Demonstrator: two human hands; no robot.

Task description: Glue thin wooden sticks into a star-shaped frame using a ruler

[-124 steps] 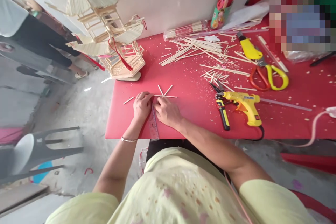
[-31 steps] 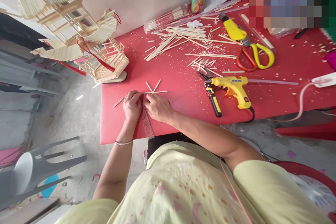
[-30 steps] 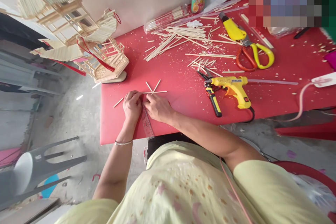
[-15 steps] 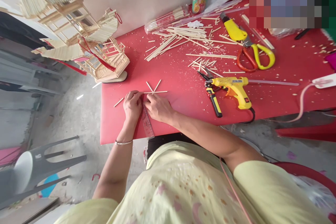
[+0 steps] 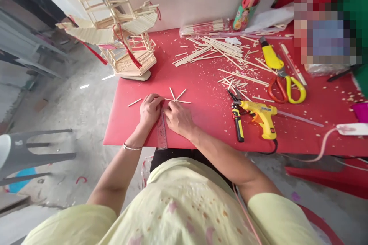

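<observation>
A star of thin wooden sticks point(image 5: 180, 95) lies flat on the red table, its arms meeting near my right fingertips. My left hand point(image 5: 150, 109) is closed, with thumb and fingers pinched at the end of the star's left arm. Just right of it, my right hand point(image 5: 180, 118) rests with curled fingers against the lower side of the star, covering that part; what its fingertips grip is hidden. A clear ruler point(image 5: 162, 134) lies on the table between my wrists, its upper end between the hands. To the left of my left hand is a short loose stick point(image 5: 134, 102).
A wooden stick model of a tiered pavilion point(image 5: 135, 63) stands at the back left. Piled sticks point(image 5: 208, 51) and scraps lie behind the hands. To the right are pliers point(image 5: 238, 122), a yellow glue gun point(image 5: 266, 118) with its cord, and scissors point(image 5: 283, 80). A pen cup point(image 5: 242, 18) stands behind.
The camera view has shifted, so the table things appear further right. Both hands keep about the same place at the star, with little visible movement.
</observation>
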